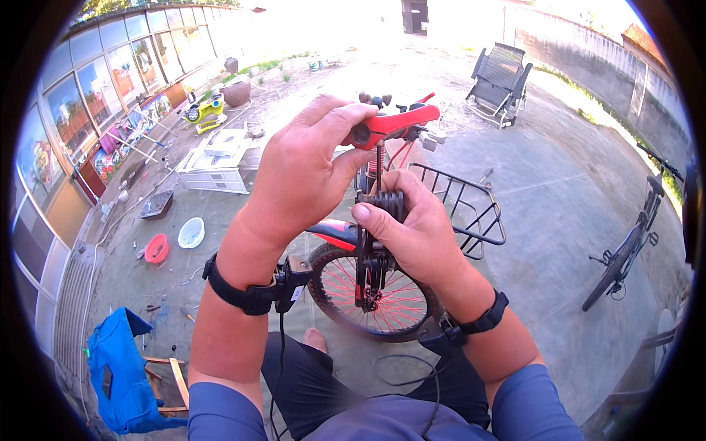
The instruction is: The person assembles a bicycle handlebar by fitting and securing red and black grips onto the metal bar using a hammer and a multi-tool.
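Observation:
My left hand (312, 158) closes over the near end of a red bicycle part (408, 119), its fingers on top and thumb below; a round dark hole shows in that end. Just below, my right hand (415, 228) wraps round a black ribbed cylinder (386, 204), the thumb lying across its front. A thin metal rod (380, 165) stands between the two parts. Underneath, the black bicycle fork (360, 272) runs down to a wheel (327, 301) with red spokes. A red and black mudguard (334, 234) sits above the tyre. My palms hide part of both pieces.
A black wire rack (478, 213) lies beyond my right hand. Another bicycle (629, 239) stands far right, near a folding chair (500, 81). To the left are a white basin (191, 233), a red basin (157, 249), a white appliance (213, 162) and a blue-draped wooden stool (121, 375).

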`<action>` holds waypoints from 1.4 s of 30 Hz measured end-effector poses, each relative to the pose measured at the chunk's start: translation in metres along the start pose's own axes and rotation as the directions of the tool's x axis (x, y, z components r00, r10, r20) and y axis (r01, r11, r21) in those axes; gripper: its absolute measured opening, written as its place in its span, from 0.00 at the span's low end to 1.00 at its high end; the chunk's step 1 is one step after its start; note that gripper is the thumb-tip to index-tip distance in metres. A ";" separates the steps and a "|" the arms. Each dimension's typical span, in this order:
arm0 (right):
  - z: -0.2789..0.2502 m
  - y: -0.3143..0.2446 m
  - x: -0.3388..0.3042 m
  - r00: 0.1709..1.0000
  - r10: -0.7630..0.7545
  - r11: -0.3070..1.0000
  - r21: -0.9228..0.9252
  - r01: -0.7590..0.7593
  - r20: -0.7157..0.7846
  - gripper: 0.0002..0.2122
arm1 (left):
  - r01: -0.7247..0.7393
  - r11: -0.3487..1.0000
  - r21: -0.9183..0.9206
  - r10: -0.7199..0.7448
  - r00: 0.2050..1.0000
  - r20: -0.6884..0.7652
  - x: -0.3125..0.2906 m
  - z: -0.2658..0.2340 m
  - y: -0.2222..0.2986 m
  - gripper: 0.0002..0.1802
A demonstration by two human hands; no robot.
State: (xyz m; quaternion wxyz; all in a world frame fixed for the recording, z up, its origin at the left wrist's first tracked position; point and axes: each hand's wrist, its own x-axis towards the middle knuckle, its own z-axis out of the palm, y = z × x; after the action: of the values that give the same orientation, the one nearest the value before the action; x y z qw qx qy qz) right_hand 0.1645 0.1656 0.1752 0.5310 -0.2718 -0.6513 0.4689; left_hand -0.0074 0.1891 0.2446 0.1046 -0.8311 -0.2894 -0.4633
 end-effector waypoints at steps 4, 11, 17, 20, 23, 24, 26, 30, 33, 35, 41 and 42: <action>0.000 0.000 0.002 0.996 0.036 0.936 0.346 -0.064 0.087 0.15 | -0.030 0.999 -0.015 0.029 0.999 -0.038 0.000 0.003 -0.003 0.24; 0.005 0.010 -0.008 0.983 0.022 0.998 0.059 -0.033 0.184 0.14 | 0.003 1.000 0.006 -0.003 0.998 -0.058 -0.005 0.000 -0.004 0.23; -0.009 0.015 -0.010 0.923 -0.382 0.914 -0.132 0.384 0.040 0.15 | 0.010 0.999 -0.045 -0.013 0.998 -0.067 -0.004 0.003 -0.004 0.23; -0.032 0.005 0.005 0.826 -0.562 0.790 -0.319 0.524 -0.033 0.14 | 0.011 1.000 -0.028 -0.013 0.998 -0.066 -0.002 0.004 -0.003 0.23; -0.044 0.002 0.026 0.802 -0.594 0.763 -0.362 0.536 -0.063 0.14 | -0.002 1.000 -0.014 0.001 0.998 -0.068 0.001 0.006 -0.003 0.22; -0.047 0.001 0.030 0.830 -0.555 0.790 -0.342 0.508 -0.049 0.15 | -0.008 1.000 -0.012 0.007 0.998 -0.069 0.001 0.006 -0.003 0.22; -0.051 -0.001 0.038 0.894 -0.447 0.854 -0.298 0.427 -0.001 0.15 | -0.027 1.000 0.014 0.028 0.996 -0.089 0.001 0.007 -0.004 0.21; -0.053 0.004 0.045 0.907 -0.418 0.859 -0.302 0.413 0.051 0.15 | -0.025 1.000 -0.004 0.024 0.992 -0.122 -0.001 0.007 -0.005 0.21; -0.054 0.006 0.043 0.890 -0.454 0.824 -0.357 0.440 0.049 0.14 | 0.025 0.994 -0.111 -0.038 0.992 -0.121 -0.002 0.009 -0.005 0.21; -0.053 0.011 0.045 0.879 -0.475 0.822 -0.333 0.461 0.045 0.14 | 0.003 0.998 -0.059 -0.010 0.993 -0.121 0.000 0.009 -0.002 0.20; -0.052 0.010 0.045 0.858 -0.512 0.784 -0.384 0.488 0.045 0.13 | 0.006 0.999 -0.033 -0.010 0.992 -0.123 -0.001 0.009 -0.002 0.20; -0.053 0.009 0.044 0.852 -0.521 0.771 -0.402 0.494 0.048 0.13 | 0.016 0.999 -0.049 -0.022 0.992 -0.121 0.000 0.009 -0.002 0.20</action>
State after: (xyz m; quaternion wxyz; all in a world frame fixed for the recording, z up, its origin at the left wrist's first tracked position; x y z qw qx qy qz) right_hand 0.2003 0.2242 0.1859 0.5919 -0.2036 -0.7641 0.1558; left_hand -0.0022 0.1941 0.2394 0.0977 -0.8008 -0.2794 -0.5207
